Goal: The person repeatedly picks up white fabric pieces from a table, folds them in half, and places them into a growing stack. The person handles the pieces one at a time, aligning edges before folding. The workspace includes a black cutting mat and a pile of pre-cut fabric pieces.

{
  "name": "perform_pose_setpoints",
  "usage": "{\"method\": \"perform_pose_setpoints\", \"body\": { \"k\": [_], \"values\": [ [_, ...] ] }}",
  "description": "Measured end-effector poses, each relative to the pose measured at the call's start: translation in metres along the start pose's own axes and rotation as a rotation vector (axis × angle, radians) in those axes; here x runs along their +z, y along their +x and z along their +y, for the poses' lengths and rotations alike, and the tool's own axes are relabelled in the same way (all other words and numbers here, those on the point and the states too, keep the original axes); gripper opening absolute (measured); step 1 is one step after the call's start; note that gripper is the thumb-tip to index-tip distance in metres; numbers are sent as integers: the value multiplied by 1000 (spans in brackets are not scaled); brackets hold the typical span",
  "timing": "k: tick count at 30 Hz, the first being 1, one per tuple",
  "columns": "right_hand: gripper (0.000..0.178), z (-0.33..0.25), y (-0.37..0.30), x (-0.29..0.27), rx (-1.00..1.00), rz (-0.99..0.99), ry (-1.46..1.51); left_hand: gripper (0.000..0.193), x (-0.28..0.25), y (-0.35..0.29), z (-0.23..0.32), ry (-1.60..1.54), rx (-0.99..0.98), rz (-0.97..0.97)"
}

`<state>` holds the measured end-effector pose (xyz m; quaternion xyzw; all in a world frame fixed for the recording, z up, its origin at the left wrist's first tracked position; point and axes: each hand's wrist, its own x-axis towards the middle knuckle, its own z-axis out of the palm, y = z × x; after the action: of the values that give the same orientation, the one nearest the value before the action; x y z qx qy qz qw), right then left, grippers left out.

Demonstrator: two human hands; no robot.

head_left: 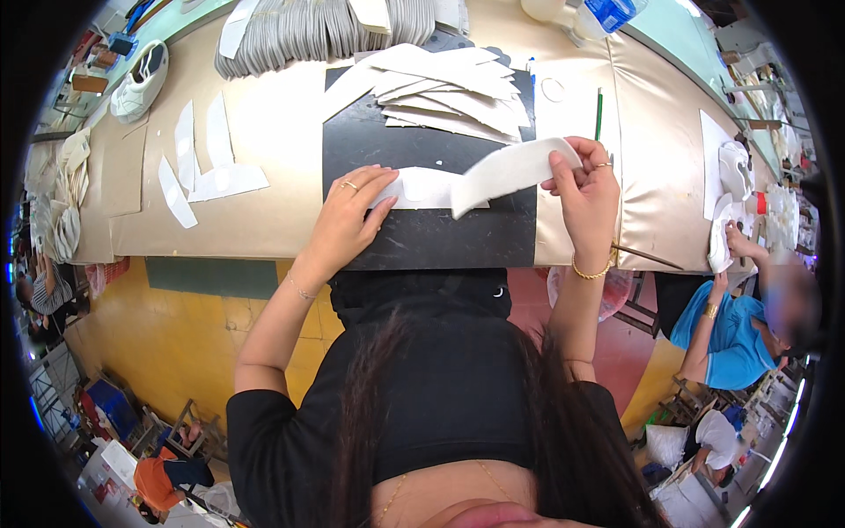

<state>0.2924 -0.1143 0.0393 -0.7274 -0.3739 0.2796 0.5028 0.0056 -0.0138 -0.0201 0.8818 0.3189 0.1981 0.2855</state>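
My right hand [585,180] pinches one end of a curved, thick white piece [515,172], likely a padded shoe part. Its other end slants down over the right part of a flat white strip [427,188] on the black mat [431,238]. At the strip's left end lies my left hand [354,211], thumb and fingers apart, fingertips touching it. Whether the upper piece touches the strip I cannot tell. Just beyond, a loose pile of similar white pieces [449,92] covers the back of the mat.
Behind the pile stands a long row of grey-white pieces [326,35]. Several cut white pieces [198,167] and a white shoe [141,81] lie to the left. A green pencil [599,114] is on the right. A co-worker in blue [726,330] sits farther right.
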Motion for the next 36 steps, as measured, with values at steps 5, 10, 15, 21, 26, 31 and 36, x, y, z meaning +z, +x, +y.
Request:
{"method": "perform_pose_setpoints", "body": {
  "k": [5, 10, 15, 21, 26, 31, 36],
  "values": [
    [30, -4, -12, 6, 123, -137, 393, 51, -2, 7, 12, -598, -194, 136],
    [28, 0, -20, 24, 177, -147, 484, 75, -24, 11, 32, -1191, -318, 14],
    [26, 3, -23, 30, 247, -240, 473, 26, -33, 12, 39, -1010, -595, 62],
    [26, 46, -31, 43, 422, -361, 132, 29, -26, -13, 4, -804, -777, -144],
    [26, 41, -24, 54, 386, -316, -31, 35, -19, -9, -1, -555, -728, -44],
    [25, 35, -20, 59, 369, -324, -133, 34, -12, -9, -13, -304, -637, -58],
    [25, 33, -21, 64, 361, -308, -164, 34, -12, -9, -15, -270, -623, -44]
  ]
}}
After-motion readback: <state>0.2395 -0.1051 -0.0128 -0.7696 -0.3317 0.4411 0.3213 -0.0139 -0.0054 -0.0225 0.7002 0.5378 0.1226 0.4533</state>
